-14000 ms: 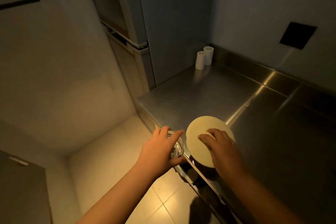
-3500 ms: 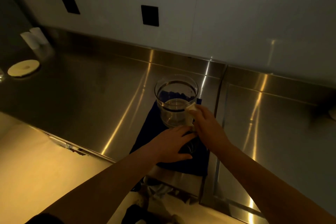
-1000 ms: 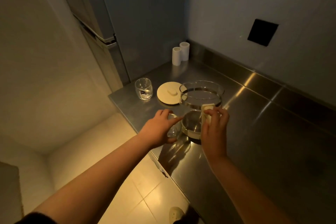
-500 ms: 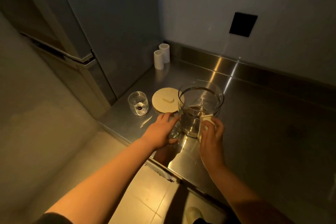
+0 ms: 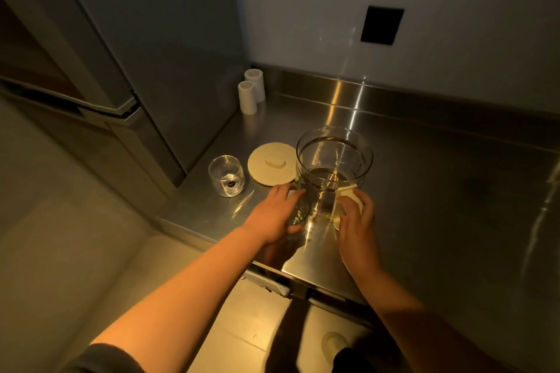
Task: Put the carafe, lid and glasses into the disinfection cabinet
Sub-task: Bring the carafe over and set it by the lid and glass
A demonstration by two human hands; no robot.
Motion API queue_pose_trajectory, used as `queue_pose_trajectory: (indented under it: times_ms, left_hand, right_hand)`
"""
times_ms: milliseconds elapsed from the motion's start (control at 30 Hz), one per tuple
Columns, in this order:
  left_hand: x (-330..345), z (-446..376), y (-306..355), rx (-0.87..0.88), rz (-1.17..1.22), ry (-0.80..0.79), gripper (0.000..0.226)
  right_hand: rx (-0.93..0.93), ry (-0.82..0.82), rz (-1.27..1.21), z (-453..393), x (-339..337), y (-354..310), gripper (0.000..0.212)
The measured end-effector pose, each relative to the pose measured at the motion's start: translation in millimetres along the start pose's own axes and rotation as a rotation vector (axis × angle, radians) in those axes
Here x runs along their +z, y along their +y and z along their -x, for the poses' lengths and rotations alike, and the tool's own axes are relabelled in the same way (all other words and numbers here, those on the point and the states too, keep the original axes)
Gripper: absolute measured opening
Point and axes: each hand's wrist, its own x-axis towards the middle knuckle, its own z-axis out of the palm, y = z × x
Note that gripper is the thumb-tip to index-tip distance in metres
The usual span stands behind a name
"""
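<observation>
A wide clear glass carafe [image 5: 333, 160] stands upright on the steel counter [image 5: 439, 206]. My right hand [image 5: 354, 218] grips its cream handle on the near right side. A second small glass [image 5: 298, 212] sits just left of the carafe under my left hand [image 5: 275, 215], which is wrapped around it. One small clear glass [image 5: 226, 175] stands free further left. The round cream lid [image 5: 271, 167] lies flat between that glass and the carafe. A tall grey cabinet [image 5: 145, 48] rises left of the counter, its door seam showing.
Two white cylinders [image 5: 251, 94] stand in the back corner against the wall. A black square plate [image 5: 382, 25] is set in the wall. The counter's front edge [image 5: 272, 278] runs just below my hands, with tiled floor beneath.
Since a second ago the carafe and the glass in my left hand have come down onto the counter beside the lid and first glass. The camera has turned slightly left.
</observation>
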Motion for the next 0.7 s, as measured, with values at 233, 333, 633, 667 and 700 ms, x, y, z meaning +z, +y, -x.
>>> queue_pose_trajectory:
  times_ms: [233,333,633,667,700]
  left_hand:
    - [6,2,-2,-0.006,-0.113,-0.032,0.081]
    - [4,5,-1,-0.027,-0.102,-0.084,0.081]
    - [-36,41,-26,-0.043,-0.158,0.093,0.072]
    - [-42,49,-31,-0.047,-0.166,0.112,0.072]
    - [-47,57,-36,-0.054,-0.174,0.128,0.071]
  right_hand:
    - [0.009,-0.001,0.217,3,-2,-7,0.048]
    - [-0.001,0.045,0.136,0,-7,-19,0.037]
    - [-0.201,0.071,-0.009,-32,-7,-108,0.04]
    - [-0.208,0.048,-0.016,-34,-5,-119,0.041]
    - [-0.219,0.022,-0.021,-36,-2,-131,0.04]
